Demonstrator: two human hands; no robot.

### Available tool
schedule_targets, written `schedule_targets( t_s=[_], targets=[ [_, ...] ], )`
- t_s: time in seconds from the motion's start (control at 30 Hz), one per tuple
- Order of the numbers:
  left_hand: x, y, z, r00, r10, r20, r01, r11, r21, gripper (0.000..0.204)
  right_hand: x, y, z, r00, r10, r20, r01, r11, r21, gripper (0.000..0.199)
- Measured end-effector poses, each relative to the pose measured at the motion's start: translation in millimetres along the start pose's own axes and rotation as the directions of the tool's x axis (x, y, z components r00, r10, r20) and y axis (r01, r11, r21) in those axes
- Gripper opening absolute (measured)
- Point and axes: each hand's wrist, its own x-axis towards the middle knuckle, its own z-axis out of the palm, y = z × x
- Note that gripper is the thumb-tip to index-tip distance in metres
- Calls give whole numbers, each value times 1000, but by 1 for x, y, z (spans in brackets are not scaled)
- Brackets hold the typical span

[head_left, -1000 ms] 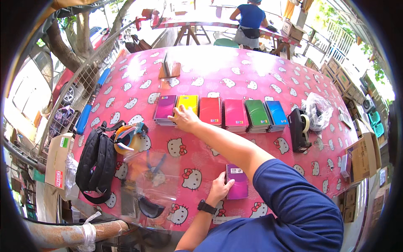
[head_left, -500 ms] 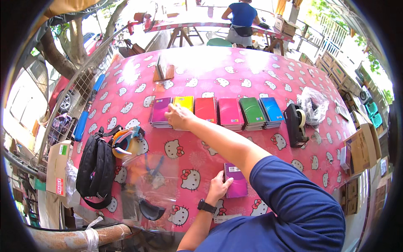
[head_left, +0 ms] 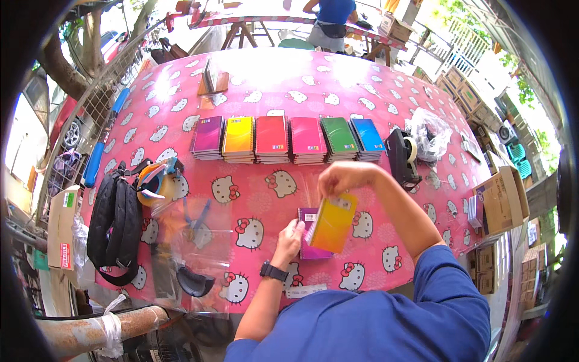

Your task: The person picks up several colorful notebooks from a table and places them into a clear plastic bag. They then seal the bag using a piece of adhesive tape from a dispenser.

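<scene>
The left hand (head_left: 289, 239), half curled, touches the left edge of a purple notebook (head_left: 313, 253) lying flat; whether it grips is unclear. The right hand (head_left: 341, 178) pinches a yellow notebook (head_left: 335, 224) tilted above it. Farther, notebook stacks (head_left: 271, 136) form a row.

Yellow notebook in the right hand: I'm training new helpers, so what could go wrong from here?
The yellow notebook hangs tilted from the right hand, held near its top edge, so it might slip. Its lower part overlaps the purple notebook in view, so it could nudge that askew beside the left hand. The right forearm looks close to the tape dispenser and might bump it.
</scene>
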Motion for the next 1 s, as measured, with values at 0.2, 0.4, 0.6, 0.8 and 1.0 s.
schedule_targets(
  t_s=[0.2, 0.4, 0.6, 0.8, 1.0],
  targets=[
    [-16, 41, -6, 1000, -7, 11, 6, 995, 102, 45, 50, 25, 38, 979, 26, -204, -85, 954, -288, 19],
    [-17, 42, -6, 999, -50, -6, 50, 957, 285, 47, 137, 24, 24, 566, -530, -632, -137, 696, -705, 21],
    [-15, 41, -4, 998, -61, -36, 69, 946, 317, 47, 162, 35, 17, 570, -541, -618, -323, 544, -774, 11],
    [-14, 39, -5, 1000, 22, 11, -24, 980, 196, 44, 61, -8, 13, 278, -362, -890, 144, 931, -334, 21],
    [-8, 25, -7, 996, -26, 82, 19, 996, 84, 40, -46, 30, 31, 637, 24, -770, 75, 993, 93, 23]
  ],
)
